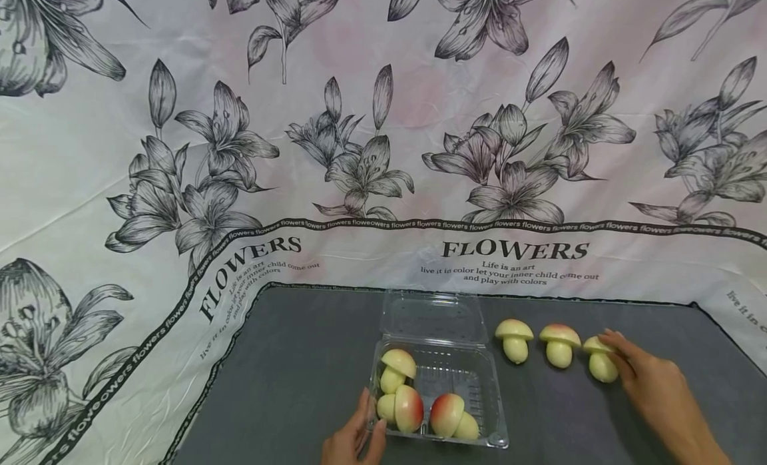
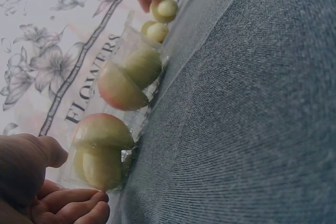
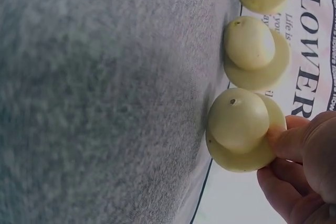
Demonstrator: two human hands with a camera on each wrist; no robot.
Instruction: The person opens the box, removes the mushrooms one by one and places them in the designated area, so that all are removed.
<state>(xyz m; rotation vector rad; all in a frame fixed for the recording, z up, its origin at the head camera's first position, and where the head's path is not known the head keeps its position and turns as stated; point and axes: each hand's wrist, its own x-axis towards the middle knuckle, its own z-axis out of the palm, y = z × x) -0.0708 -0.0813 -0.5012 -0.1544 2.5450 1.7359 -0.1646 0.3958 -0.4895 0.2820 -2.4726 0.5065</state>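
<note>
My right hand (image 1: 653, 378) pinches the cap edge of the rightmost toy mushroom (image 1: 602, 368) between thumb and fingers. In the right wrist view, that mushroom (image 3: 239, 124) shows its pale round stem end toward the camera. Two more mushrooms, a middle one (image 1: 560, 345) and a left one (image 1: 514, 340), lie beside it in a row. My left hand (image 1: 355, 435) holds the near left corner of a clear plastic box (image 1: 500, 412), thumb and fingers on either side of the corner. Inside lie three mushrooms with red-and-yellow caps, two at the left (image 1: 409, 408) and one at front centre (image 1: 448, 415).
The box's clear lid (image 1: 431, 318) is folded back toward the wall. A dark grey cloth (image 1: 287, 365) covers the table. Behind and at the left hangs a white sheet (image 1: 359, 252) with printed lilies and lettering.
</note>
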